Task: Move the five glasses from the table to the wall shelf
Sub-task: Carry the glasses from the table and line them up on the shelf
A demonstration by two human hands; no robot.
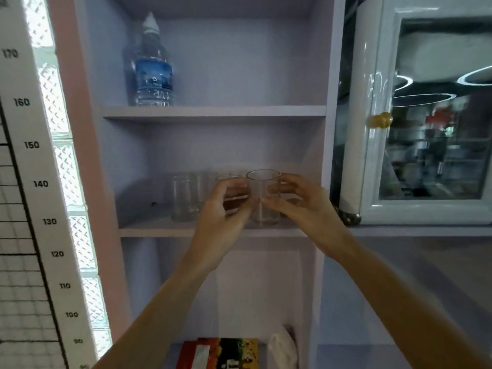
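A clear glass stands at the front right of the lilac wall shelf, on its middle board. My left hand holds it from the left and my right hand from the right, fingers curled around its sides. Several more clear glasses stand behind and to the left on the same board; the nearest glass is plain to see, the others are partly hidden by my left hand and the held glass.
A water bottle stands on the board above. A white glass-door cabinet with a brass knob is at the right. A height chart hangs at the left. Colourful packets and a white bag lie on the lower board.
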